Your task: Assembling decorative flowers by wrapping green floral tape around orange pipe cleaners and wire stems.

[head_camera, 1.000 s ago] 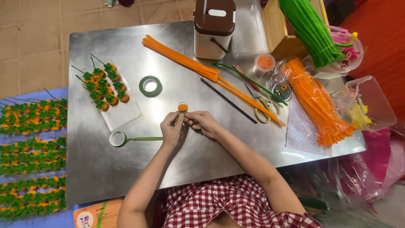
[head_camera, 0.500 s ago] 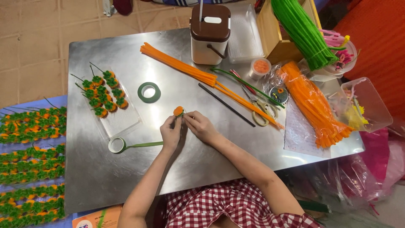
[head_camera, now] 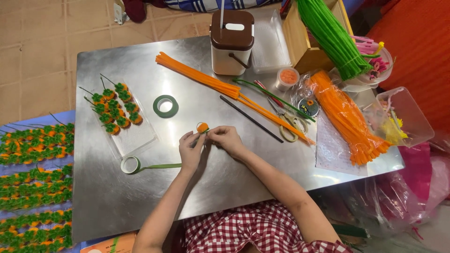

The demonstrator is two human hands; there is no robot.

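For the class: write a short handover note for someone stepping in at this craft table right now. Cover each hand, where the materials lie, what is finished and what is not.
Left hand: pinches the stem under the small orange flower head, with green tape running from it to the tape roll on the steel table.
Right hand: grips the same piece from the other side.
Materials: spare green tape ring, loose orange pipe cleaners, scissors, bagged orange bundle, green bundle.
Done: a batch of orange-and-green flowers on the clear tray; rows more at the far left.
Left: this flower is not yet on the tray, and the tape is uncut.
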